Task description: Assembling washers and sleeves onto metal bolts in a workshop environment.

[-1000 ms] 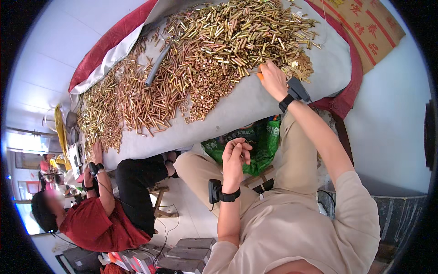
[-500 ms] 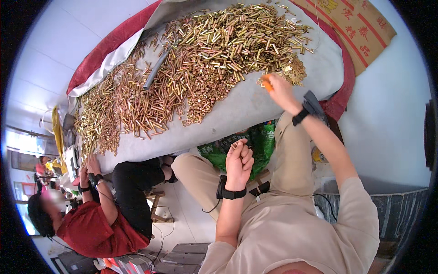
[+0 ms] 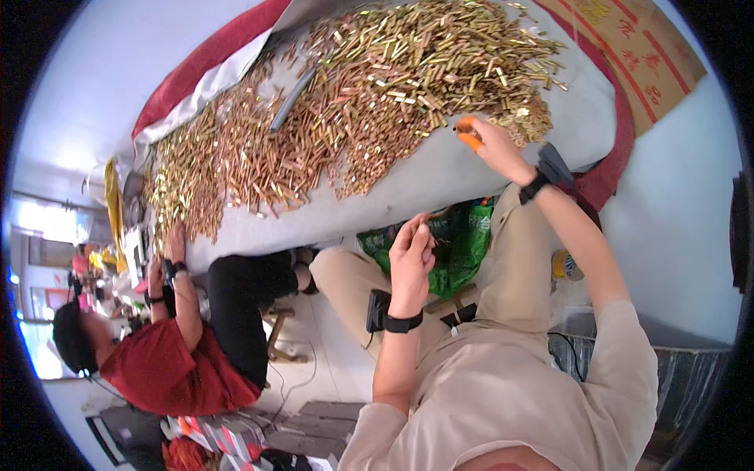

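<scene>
My left hand [image 3: 411,263] is held up over my lap, in front of the table edge. Its fingers are closed in a pinch; what they hold, if anything, is too small to make out. My right hand [image 3: 496,149] hovers over the near right edge of the table, with orange covers [image 3: 469,142] on its fingertips. Those fingertips curl together around something small and dark that I cannot name. Beside them lie flat brass-coloured washers [image 3: 536,124]. Just beyond is a heap of brass-coloured metal tubes [image 3: 440,47], and to the left are small ring-like nuts [image 3: 377,149].
A grey cloth [image 3: 314,228] covers the table. A grey pipe [image 3: 292,100] lies among the parts. Below the edge is a green bag [image 3: 463,255]. A co-worker in a red shirt [image 3: 184,369] sits at the left, hands at the table. Cardboard [image 3: 644,63] stands far right.
The whole view has shifted, moving the table up and right in the picture. My right hand has moved slightly left off the washers, its fingers curling. My left hand has risen a little.
</scene>
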{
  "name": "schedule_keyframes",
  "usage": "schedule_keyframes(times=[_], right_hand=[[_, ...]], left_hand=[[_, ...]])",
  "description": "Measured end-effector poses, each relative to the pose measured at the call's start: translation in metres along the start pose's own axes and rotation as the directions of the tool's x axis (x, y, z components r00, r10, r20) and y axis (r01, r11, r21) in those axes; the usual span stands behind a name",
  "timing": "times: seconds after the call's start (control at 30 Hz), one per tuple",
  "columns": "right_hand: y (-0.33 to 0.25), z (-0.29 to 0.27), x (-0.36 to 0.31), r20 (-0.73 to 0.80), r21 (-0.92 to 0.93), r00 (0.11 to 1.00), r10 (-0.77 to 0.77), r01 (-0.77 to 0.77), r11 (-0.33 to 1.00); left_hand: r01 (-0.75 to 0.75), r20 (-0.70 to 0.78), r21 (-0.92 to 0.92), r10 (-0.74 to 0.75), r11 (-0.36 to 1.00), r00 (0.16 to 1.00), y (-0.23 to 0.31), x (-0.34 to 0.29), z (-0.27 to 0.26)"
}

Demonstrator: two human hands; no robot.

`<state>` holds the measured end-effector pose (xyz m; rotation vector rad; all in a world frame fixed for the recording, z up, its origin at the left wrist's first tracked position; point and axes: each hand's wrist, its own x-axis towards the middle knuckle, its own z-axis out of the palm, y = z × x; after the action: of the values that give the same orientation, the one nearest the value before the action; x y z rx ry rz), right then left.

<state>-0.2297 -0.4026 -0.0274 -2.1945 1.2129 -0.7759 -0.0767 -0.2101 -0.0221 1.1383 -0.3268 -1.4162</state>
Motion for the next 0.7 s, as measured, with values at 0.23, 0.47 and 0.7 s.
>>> schedule_keyframes(times=[0.23, 0.47, 0.7], right_hand=[[-0.058, 0.001, -0.062, 0.108, 0.454, 0.968, -0.228, 0.156, 0.877], [-0.070, -0.004, -0.083, 0.038, 0.418, 0.936, -0.350, 0.303, 0.856], [-0.074, -0.007, -0.099, 0.225, 0.561, 0.964, -0.143, -0.008, 0.828]], left_hand=[[-0.347, 0.033, 0.108, 0.346, 0.932, 0.938, 0.009, -0.007, 0.016], [-0.541, 0.157, 0.452, 0.534, 0.709, 0.831, -0.001, -0.014, 0.009], [-0.495, 0.198, 0.482, 0.461, 0.723, 0.865, 0.007, -0.022, 0.006]])
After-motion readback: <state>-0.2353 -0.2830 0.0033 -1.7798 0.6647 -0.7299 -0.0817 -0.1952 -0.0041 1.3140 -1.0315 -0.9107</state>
